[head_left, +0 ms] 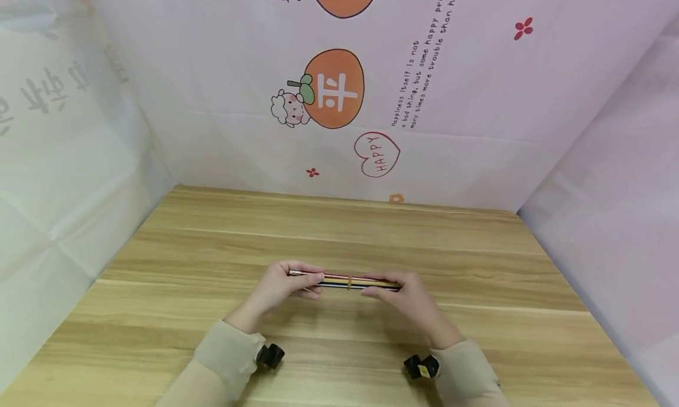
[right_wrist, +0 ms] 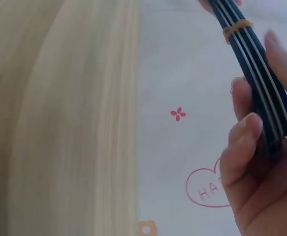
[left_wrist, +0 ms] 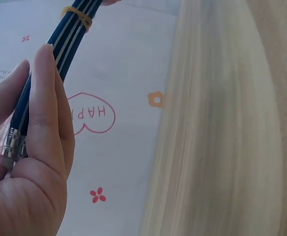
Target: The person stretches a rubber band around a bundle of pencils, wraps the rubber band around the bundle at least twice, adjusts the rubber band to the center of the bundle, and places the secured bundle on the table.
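Note:
A bundle of striped pencils (head_left: 334,281) is held level above the wooden table, bound round its middle by a tan rubber band (head_left: 349,283). My left hand (head_left: 289,280) grips the end with the metal ferrules and erasers, best seen in the left wrist view, where the pencils (left_wrist: 67,44) look dark blue with pale stripes. Around the opposite end, my right hand (head_left: 400,289) holds the bundle between thumb and fingers. In the right wrist view the rubber band (right_wrist: 238,28) sits beyond the fingertips, and part of that pencil end is hidden by the palm.
Beneath both hands lies a wood-grain table (head_left: 339,348). White printed sheeting (head_left: 239,148) rises behind it and along both sides. A small black camera (head_left: 270,356) is on the left wrist, and another black camera (head_left: 421,367) is on the right.

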`<act>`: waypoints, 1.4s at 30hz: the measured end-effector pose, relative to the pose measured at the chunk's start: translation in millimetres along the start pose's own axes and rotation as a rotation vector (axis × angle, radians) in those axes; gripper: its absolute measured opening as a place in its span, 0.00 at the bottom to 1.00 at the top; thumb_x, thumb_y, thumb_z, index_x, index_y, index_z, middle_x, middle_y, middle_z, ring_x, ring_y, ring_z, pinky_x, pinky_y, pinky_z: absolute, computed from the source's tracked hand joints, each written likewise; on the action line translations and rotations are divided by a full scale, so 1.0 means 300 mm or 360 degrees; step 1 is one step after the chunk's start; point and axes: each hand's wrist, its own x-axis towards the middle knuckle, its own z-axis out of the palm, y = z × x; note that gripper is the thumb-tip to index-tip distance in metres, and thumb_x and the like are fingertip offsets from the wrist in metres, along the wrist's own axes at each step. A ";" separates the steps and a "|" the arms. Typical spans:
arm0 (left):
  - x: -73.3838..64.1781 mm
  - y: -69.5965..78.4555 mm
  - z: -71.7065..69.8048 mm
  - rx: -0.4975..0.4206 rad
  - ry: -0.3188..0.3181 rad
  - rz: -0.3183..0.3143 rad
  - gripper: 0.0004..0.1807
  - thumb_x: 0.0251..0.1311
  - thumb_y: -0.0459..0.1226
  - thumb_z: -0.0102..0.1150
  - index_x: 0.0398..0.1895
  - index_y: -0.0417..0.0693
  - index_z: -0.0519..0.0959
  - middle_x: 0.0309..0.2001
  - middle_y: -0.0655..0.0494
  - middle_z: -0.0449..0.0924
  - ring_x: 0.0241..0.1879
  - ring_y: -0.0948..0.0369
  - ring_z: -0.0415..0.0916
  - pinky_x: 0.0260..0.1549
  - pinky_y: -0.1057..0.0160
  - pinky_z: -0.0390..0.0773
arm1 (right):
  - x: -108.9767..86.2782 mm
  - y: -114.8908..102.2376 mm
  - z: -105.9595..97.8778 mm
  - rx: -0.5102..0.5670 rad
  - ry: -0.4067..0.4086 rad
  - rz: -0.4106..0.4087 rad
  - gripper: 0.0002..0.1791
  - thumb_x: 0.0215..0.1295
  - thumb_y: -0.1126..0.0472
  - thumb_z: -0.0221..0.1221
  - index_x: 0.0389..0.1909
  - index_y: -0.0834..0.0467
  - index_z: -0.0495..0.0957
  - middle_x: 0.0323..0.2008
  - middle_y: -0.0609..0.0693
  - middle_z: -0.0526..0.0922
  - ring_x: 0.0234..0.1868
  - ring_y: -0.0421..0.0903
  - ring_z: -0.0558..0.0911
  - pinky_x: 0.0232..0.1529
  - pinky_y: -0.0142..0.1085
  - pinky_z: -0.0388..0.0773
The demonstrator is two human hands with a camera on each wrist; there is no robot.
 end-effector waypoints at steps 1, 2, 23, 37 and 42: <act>0.000 0.002 -0.003 0.0001 0.0015 -0.0001 0.21 0.62 0.30 0.64 0.52 0.20 0.76 0.38 0.49 0.87 0.30 0.63 0.85 0.38 0.60 0.89 | 0.001 0.002 -0.007 0.0093 0.0012 0.0082 0.17 0.58 0.55 0.71 0.46 0.58 0.87 0.32 0.49 0.87 0.27 0.36 0.78 0.27 0.29 0.79; 0.001 0.003 -0.004 0.0002 0.0029 -0.0003 0.21 0.62 0.30 0.63 0.52 0.19 0.76 0.39 0.47 0.87 0.30 0.63 0.85 0.38 0.60 0.89 | 0.003 0.004 -0.013 0.0180 0.0026 0.0156 0.17 0.59 0.56 0.70 0.47 0.60 0.86 0.30 0.50 0.86 0.25 0.36 0.77 0.26 0.30 0.79; 0.047 -0.051 0.005 0.0208 0.0070 -0.0191 0.22 0.59 0.28 0.66 0.56 0.26 0.76 0.44 0.41 0.83 0.35 0.59 0.85 0.37 0.61 0.89 | 0.033 0.143 -0.108 0.0713 0.0049 0.0569 0.22 0.64 0.67 0.63 0.55 0.77 0.75 0.41 0.51 0.88 0.39 0.44 0.88 0.46 0.35 0.87; 0.134 -0.093 0.073 0.0202 0.0006 -0.0283 0.19 0.57 0.24 0.65 0.53 0.26 0.77 0.38 0.41 0.85 0.30 0.58 0.85 0.35 0.62 0.89 | 0.010 0.231 -0.208 0.0819 -0.0100 0.0626 0.17 0.63 0.72 0.62 0.50 0.77 0.77 0.37 0.48 0.88 0.36 0.40 0.87 0.42 0.30 0.87; 0.151 -0.092 0.087 0.0214 -0.0002 -0.0313 0.19 0.58 0.26 0.66 0.53 0.29 0.78 0.37 0.43 0.86 0.27 0.60 0.84 0.28 0.65 0.88 | 0.004 0.253 -0.225 0.0838 -0.0109 0.0643 0.10 0.63 0.71 0.62 0.44 0.68 0.83 0.34 0.45 0.88 0.33 0.39 0.87 0.38 0.29 0.87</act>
